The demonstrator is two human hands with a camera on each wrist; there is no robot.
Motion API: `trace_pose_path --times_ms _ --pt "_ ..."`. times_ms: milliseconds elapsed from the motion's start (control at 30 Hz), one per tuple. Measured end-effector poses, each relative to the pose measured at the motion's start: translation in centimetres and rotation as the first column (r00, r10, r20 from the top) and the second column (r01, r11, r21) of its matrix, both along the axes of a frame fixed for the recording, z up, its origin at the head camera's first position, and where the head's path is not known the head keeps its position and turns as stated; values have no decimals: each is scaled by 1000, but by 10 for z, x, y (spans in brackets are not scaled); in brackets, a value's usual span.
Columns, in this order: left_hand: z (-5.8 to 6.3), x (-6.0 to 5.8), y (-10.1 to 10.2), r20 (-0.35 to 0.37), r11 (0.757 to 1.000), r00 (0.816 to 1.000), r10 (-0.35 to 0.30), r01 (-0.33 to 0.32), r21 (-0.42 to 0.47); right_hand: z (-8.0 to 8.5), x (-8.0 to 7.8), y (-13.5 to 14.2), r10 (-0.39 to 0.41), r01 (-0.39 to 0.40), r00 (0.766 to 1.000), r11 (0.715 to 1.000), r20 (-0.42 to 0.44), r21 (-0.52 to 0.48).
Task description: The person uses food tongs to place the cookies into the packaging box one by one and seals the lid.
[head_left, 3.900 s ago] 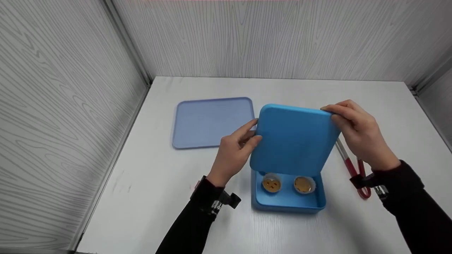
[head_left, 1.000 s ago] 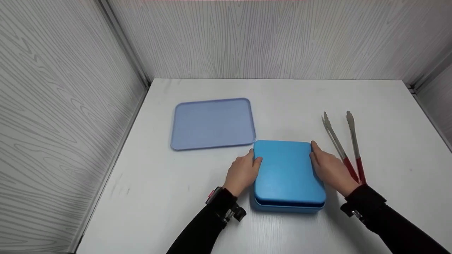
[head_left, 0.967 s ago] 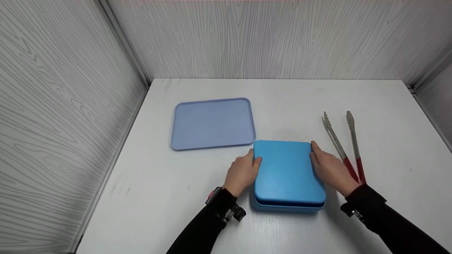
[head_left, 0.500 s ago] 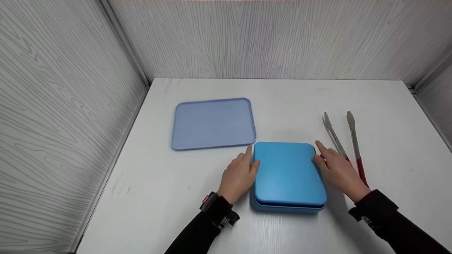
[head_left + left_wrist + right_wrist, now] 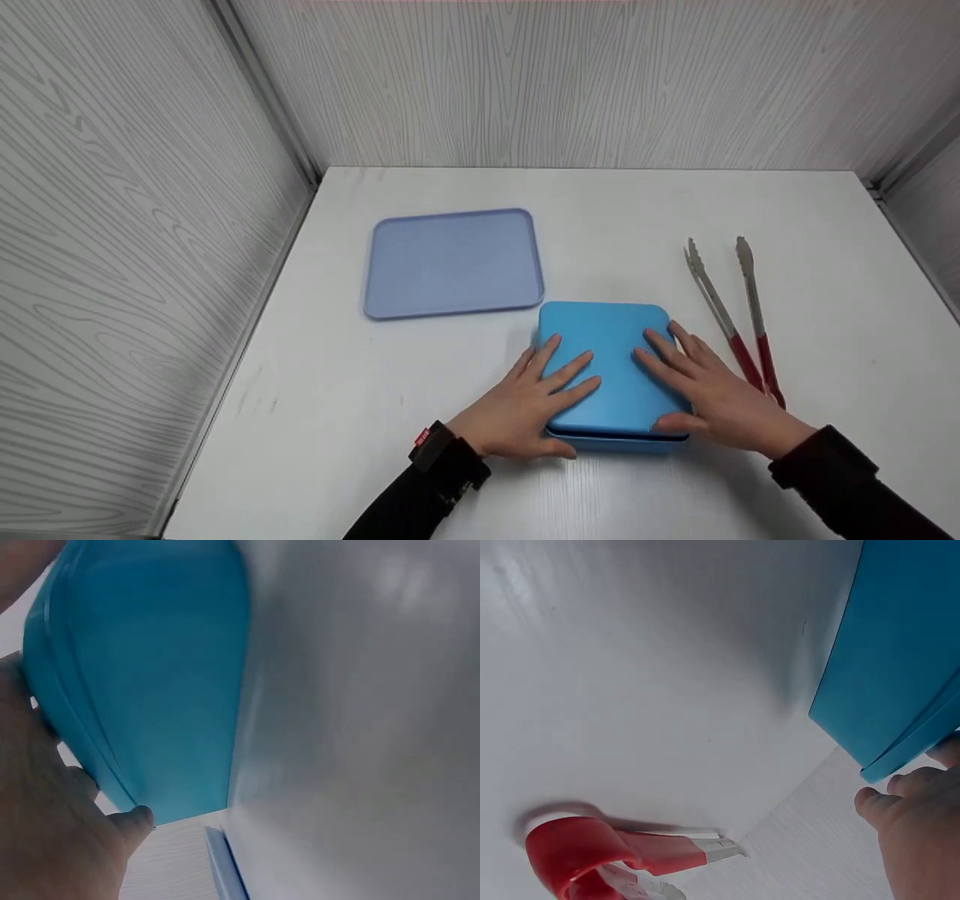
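Observation:
A blue lunch box [image 5: 622, 444] stands on the white table, its blue lid [image 5: 607, 330] lying over it. Along the front edge a thin dark gap shows between lid and box. With fingers spread and straight, my left hand [image 5: 521, 412] rests on the lid's left side, thumb near the front edge. My right hand [image 5: 724, 405] lies spread on the lid's right side in the same way. In the left wrist view the box's side wall [image 5: 165, 682] shows beside the hand. The box's contents are hidden under the lid.
A flat lavender tray [image 5: 454, 262] lies behind and left of the box. To the right are metal tongs with red handles [image 5: 746, 360], spread apart. Grey wood-grain panels [image 5: 510, 82] wall in the table at the back and sides.
The lid, earlier held tilted above the box with two paper-cupped treats showing inside, came down onto it. Both hands then moved from its side edges onto its top, fingers spreading.

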State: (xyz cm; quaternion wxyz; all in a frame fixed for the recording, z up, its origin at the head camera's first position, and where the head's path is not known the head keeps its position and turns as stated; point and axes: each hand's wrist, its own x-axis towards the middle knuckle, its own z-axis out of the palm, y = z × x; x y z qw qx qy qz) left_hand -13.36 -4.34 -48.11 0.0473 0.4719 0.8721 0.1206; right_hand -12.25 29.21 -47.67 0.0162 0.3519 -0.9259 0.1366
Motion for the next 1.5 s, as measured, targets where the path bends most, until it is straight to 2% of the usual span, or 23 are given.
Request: trace_pose_path --times_ms 100,167,467,700,867,1067,1167,1233,1333,1433,1500 --pt "-1 -1 1 -29 1000 1000 3 -3 -15 -3 3 -1 79 -77 994 997 -70 29" --pt "-2 -2 2 -40 1000 999 6 -7 -14 -4 4 -2 106 -102 990 994 -98 44" --pt "-3 -6 2 -81 1000 997 -1 2 9 -4 6 -5 66 -61 993 997 -96 57" --pt "-3 -8 1 -130 1000 991 -9 12 22 -6 5 -6 91 -84 978 995 -186 44" --pt "-5 -8 2 -226 1000 974 -10 15 17 -9 4 -6 132 -133 952 991 -276 16" --pt "-10 -7 3 -345 1000 938 -22 21 -7 -14 5 -4 161 -143 933 987 -322 79" --pt "-12 -7 2 -370 1000 928 -29 25 -15 -15 5 -2 174 -146 930 983 -325 110" --pt "-11 -7 2 -351 1000 936 -28 28 -6 -15 5 -1 176 -149 934 983 -311 107" --pt "-9 -9 2 -269 1000 963 -5 13 28 -13 4 0 147 -134 956 989 -255 66" --pt "-5 -13 2 -167 996 984 63 -52 67 -10 3 -1 63 -66 981 998 -183 -10" --pt "-4 -18 3 -105 991 987 121 -113 77 -7 0 -2 -8 3 992 999 -129 -39"
